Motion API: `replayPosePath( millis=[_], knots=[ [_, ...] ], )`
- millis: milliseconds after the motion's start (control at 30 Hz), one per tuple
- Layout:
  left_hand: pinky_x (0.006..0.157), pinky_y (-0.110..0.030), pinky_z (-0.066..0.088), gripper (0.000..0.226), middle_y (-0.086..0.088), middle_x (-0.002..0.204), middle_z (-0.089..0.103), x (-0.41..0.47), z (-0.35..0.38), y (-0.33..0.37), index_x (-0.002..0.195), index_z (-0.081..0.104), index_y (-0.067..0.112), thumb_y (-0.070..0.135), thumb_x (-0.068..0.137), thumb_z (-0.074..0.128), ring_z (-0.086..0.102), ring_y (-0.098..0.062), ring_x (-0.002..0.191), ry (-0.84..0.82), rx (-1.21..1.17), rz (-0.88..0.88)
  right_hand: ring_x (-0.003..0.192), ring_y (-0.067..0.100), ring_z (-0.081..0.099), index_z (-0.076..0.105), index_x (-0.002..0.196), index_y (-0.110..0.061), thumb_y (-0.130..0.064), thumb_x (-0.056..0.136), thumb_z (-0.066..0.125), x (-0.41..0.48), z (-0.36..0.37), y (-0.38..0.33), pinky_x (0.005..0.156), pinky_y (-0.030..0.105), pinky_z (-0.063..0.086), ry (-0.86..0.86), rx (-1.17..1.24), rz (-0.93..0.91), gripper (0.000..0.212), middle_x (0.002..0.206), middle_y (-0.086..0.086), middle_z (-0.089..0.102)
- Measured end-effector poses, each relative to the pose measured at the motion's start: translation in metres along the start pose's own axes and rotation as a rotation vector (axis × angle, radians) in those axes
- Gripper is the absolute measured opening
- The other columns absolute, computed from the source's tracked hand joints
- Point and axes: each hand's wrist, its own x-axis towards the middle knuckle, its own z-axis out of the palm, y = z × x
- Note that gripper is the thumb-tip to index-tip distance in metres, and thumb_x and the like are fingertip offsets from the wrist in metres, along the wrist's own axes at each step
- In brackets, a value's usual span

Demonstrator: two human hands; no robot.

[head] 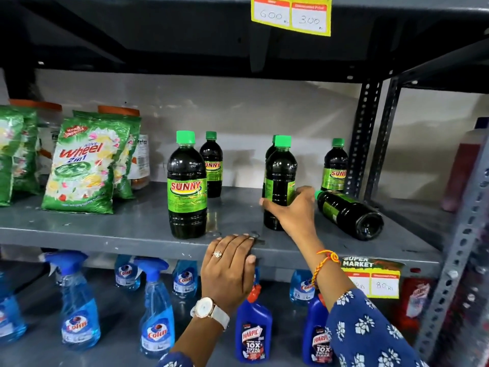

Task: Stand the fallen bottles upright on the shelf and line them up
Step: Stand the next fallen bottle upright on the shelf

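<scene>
Several dark Sunny bottles with green caps are on the grey shelf [105, 229]. One stands upright at the front [187, 186], another behind it [212, 165]. My right hand [293, 211] grips the lower body of an upright bottle [280, 170], with another bottle partly hidden behind it. A further one stands at the back right [334, 165]. One bottle [349, 214] lies on its side just right of my right hand, cap pointing left, base toward the front. My left hand [229, 266] rests on the shelf's front edge, fingers curled over it, holding no bottle.
Green Wheel detergent packs [84, 165] and jars stand at the shelf's left. Metal uprights [362, 139] bound the right side. Below are blue Colin spray bottles [79, 308] and Harpic bottles [253, 329]. A yellow price tag [291, 15] hangs from the shelf above.
</scene>
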Motion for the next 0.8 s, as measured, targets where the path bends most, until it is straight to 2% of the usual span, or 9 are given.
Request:
replayPosePath(
  millis=[100, 200, 333, 400, 467, 567, 600, 700, 800],
  knots=[
    [0.095, -0.038, 0.040, 0.039, -0.005, 0.106, 0.070, 0.0002, -0.0021, -0.0004, 0.103, 0.069, 0.010, 0.026, 0.095, 0.035, 0.062, -0.023, 0.100, -0.012, -0.013, 0.002, 0.074, 0.012, 0.053, 0.040, 0.094, -0.013, -0.026, 0.058, 0.081, 0.0016, -0.0043, 0.0035, 0.049, 0.016, 0.035, -0.007, 0.094, 0.082, 0.057, 0.085, -0.002, 0.053],
    [0.096, -0.037, 0.039, 0.036, -0.004, 0.106, 0.070, 0.0003, -0.0032, 0.0000, 0.103, 0.069, 0.010, 0.026, 0.094, 0.037, 0.062, -0.022, 0.100, -0.025, -0.013, -0.003, 0.081, 0.016, 0.058, 0.054, 0.099, -0.014, -0.026, 0.064, 0.070, 0.0038, -0.0080, 0.0060, 0.058, 0.021, 0.041, -0.076, 0.164, 0.141, 0.040, 0.087, -0.003, 0.063],
    [0.096, -0.038, 0.039, 0.036, -0.004, 0.105, 0.070, 0.0003, -0.0028, 0.0005, 0.103, 0.069, 0.010, 0.026, 0.094, 0.037, 0.061, -0.023, 0.100, -0.026, -0.029, -0.015, 0.097, 0.015, 0.049, 0.049, 0.112, -0.010, -0.035, 0.059, 0.081, 0.0040, -0.0050, 0.0025, 0.079, 0.024, 0.040, -0.038, 0.072, 0.066, 0.068, 0.107, 0.005, 0.049],
    [0.094, -0.038, 0.041, 0.037, -0.004, 0.105, 0.070, 0.0010, -0.0025, 0.0009, 0.103, 0.069, 0.010, 0.027, 0.095, 0.036, 0.061, -0.023, 0.100, -0.030, -0.038, -0.023, 0.086, 0.014, 0.052, 0.039, 0.109, -0.010, -0.029, 0.055, 0.086, 0.0022, -0.0059, 0.0013, 0.072, 0.025, 0.040, 0.022, 0.075, 0.067, 0.074, 0.096, -0.001, 0.051],
    [0.094, -0.038, 0.042, 0.037, -0.004, 0.104, 0.070, 0.0013, -0.0027, 0.0008, 0.103, 0.069, 0.010, 0.027, 0.096, 0.036, 0.061, -0.022, 0.100, -0.031, -0.042, -0.024, 0.081, 0.014, 0.056, 0.036, 0.102, -0.016, -0.021, 0.058, 0.084, 0.0013, -0.0082, 0.0036, 0.066, 0.026, 0.040, 0.030, 0.112, 0.096, 0.065, 0.087, -0.008, 0.052],
    [0.094, -0.038, 0.042, 0.038, -0.004, 0.105, 0.070, 0.0008, -0.0035, 0.0011, 0.103, 0.069, 0.010, 0.027, 0.096, 0.035, 0.061, -0.022, 0.100, -0.036, -0.041, -0.026, 0.097, 0.023, 0.059, 0.043, 0.103, -0.018, -0.019, 0.066, 0.074, 0.0024, -0.0087, 0.0061, 0.075, 0.031, 0.044, -0.025, 0.205, 0.148, 0.048, 0.096, -0.002, 0.057],
    [0.095, -0.037, 0.041, 0.038, -0.004, 0.105, 0.070, 0.0006, -0.0037, 0.0012, 0.103, 0.069, 0.010, 0.027, 0.096, 0.035, 0.061, -0.022, 0.100, -0.038, -0.039, -0.027, 0.101, 0.022, 0.055, 0.044, 0.106, -0.017, -0.024, 0.066, 0.074, 0.0023, -0.0079, 0.0049, 0.078, 0.030, 0.042, -0.031, 0.179, 0.136, 0.051, 0.103, 0.000, 0.053],
    [0.096, -0.036, 0.039, 0.036, -0.004, 0.104, 0.070, 0.0002, -0.0036, 0.0017, 0.103, 0.069, 0.010, 0.026, 0.094, 0.037, 0.061, -0.021, 0.100, -0.044, -0.037, -0.034, 0.099, 0.018, 0.047, 0.034, 0.121, -0.010, -0.042, 0.055, 0.084, 0.0015, -0.0029, 0.0015, 0.084, 0.030, 0.043, -0.009, -0.027, 0.048, 0.088, 0.117, 0.006, 0.040],
    [0.097, -0.036, 0.038, 0.037, -0.004, 0.105, 0.070, 0.0002, -0.0034, 0.0013, 0.103, 0.069, 0.011, 0.027, 0.095, 0.037, 0.061, -0.021, 0.101, -0.047, -0.035, -0.030, 0.092, 0.023, 0.057, 0.032, 0.112, -0.014, -0.027, 0.054, 0.086, 0.0003, -0.0044, 0.0018, 0.073, 0.032, 0.045, 0.013, 0.032, 0.065, 0.079, 0.102, 0.004, 0.054]
  ],
)
